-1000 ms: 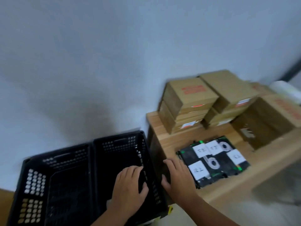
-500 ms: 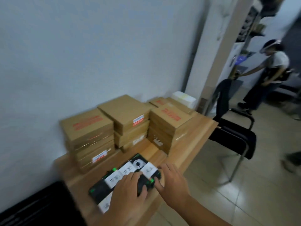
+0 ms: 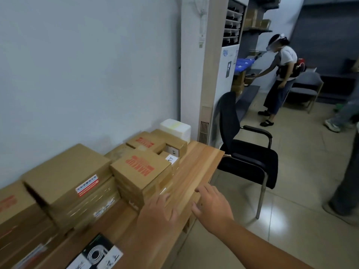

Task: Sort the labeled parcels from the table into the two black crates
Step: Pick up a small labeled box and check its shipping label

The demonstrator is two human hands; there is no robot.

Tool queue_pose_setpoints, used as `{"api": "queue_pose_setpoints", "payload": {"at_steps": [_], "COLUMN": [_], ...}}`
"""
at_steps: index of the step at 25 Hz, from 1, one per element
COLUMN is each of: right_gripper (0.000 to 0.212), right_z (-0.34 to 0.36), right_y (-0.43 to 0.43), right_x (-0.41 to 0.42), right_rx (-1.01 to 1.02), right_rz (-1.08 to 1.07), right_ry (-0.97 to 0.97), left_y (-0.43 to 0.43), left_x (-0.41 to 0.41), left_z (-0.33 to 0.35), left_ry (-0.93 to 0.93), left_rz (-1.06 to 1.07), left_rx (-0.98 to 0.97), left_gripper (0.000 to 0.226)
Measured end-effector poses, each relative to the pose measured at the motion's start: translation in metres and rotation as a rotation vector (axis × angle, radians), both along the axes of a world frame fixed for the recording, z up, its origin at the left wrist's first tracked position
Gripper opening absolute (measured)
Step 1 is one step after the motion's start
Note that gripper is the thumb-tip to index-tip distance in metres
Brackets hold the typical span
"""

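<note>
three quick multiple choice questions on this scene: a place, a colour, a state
1. Where is the black chair? A) on the floor by the table's end B) on the table C) behind the boxes
2. Print on the cardboard box? A) blue B) red C) green
3. The left hand and right hand? A) both grip boxes B) one holds a crate C) both open, empty
Answers: A, its legs stand on the floor; B, red lettering on top; C, fingers spread, holding nothing.
</note>
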State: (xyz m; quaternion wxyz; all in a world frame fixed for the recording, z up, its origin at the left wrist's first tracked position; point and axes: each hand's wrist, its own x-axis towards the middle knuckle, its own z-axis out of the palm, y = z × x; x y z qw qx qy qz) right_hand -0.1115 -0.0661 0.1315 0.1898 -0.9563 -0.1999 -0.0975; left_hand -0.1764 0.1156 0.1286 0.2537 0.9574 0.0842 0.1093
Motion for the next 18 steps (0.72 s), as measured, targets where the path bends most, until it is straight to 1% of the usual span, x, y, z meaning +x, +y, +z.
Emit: {"api": "queue_pose_setpoints", "payload": {"at_steps": [3,6,9,14,16,18], "right_gripper": [0.038,0.041,0.042,0.041,0.042,0.039], "right_z": [-0.011,-0.015,-0.021,-0.037,-0.046,-0.057], "right_y": [-0.008,-0.010,-0.013,-0.008,0.001,0.011], "right_x": [0.054,0.108,0.157,0.251,0.294,0.342], "right_rx": [-0.017,-0.014,-0.020,0.003,0.005,-0.010], "right_rz": [0.004,0.003,0.021,0.088,0.159,0.250], "right_ry": [0.030,0.062,0.096,0.167,0.187,0.206], "left_y": [-0.016,-0.033,-0.044,-0.040,-0.039,-0.039], "left_x": [0.055,0.111,0.165,0.244,0.276,0.310], "left_z": [-0.010,-0.020,-0.022,-0.035,-0.046,-0.055], "left_ry": [0.025,0.010,0.027,-0.014,0.009,0.071], "left_rz": [-0.015,-0.063,-0.078,0.012,0.069,0.121], "left_rx": [0.014,0.060,0.051,0.101,0.068,0.086], "left_gripper": [0.044,0.042,0.041,0.039,0.039,0.041]}}
